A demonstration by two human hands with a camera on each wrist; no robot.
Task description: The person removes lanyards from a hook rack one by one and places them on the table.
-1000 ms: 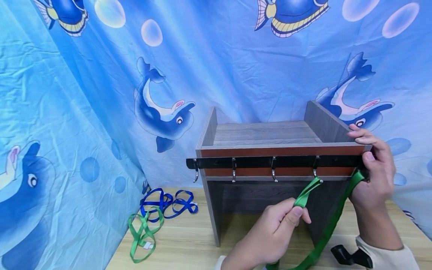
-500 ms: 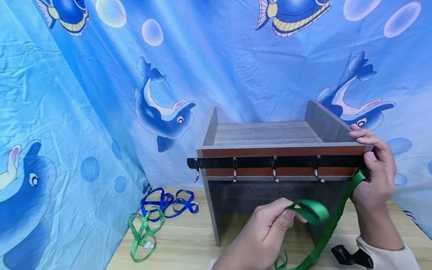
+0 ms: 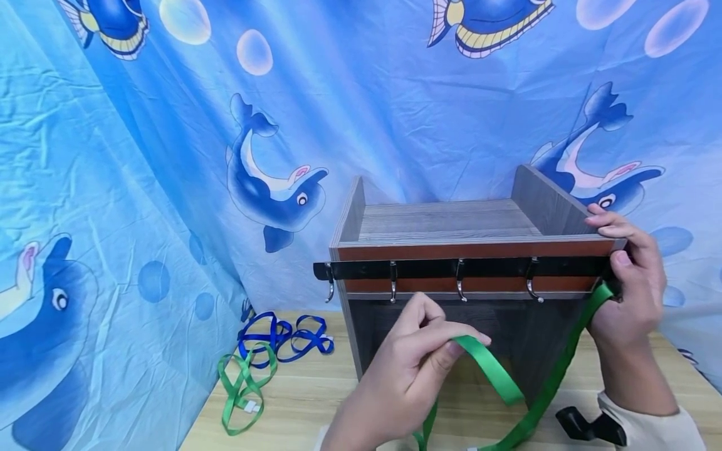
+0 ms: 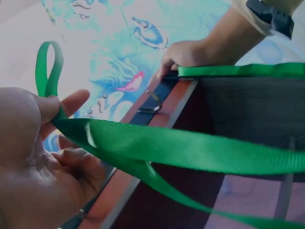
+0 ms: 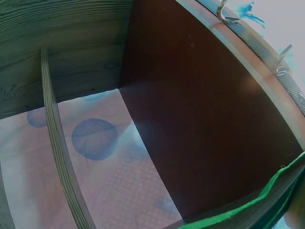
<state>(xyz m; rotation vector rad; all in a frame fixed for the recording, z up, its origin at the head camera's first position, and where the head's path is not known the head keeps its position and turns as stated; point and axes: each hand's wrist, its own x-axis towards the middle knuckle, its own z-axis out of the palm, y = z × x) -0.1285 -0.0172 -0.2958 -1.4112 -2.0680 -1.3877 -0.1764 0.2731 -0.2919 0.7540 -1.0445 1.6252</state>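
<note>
My left hand [image 3: 406,369] pinches a flat green ribbon [image 3: 492,368] between thumb and fingers, in front of the grey wooden shelf [image 3: 445,219]. In the left wrist view, a small loop of the ribbon [image 4: 49,67] stands up past the thumb, and two strands run off to the right. My right hand [image 3: 634,282] grips the shelf's right front corner, fingers over the side panel and thumb at the end of the black hook rail [image 3: 429,269]. From under that thumb, a green strand [image 3: 575,341] hangs down. The hook there is hidden by the hand.
Several silver hooks [image 3: 461,280] line the rail. On the wooden table [image 3: 304,401], a blue ribbon [image 3: 282,338] and another green ribbon [image 3: 242,391] with a white tab lie at left. A black wrist mount [image 3: 589,426] sits by the right sleeve. A printed blue curtain [image 3: 169,125] hangs behind.
My left hand has drawn the ribbon away from the hook second from the right, moving left. The ribbon's end now droops in front of the shelf. My right hand stays at the corner.
</note>
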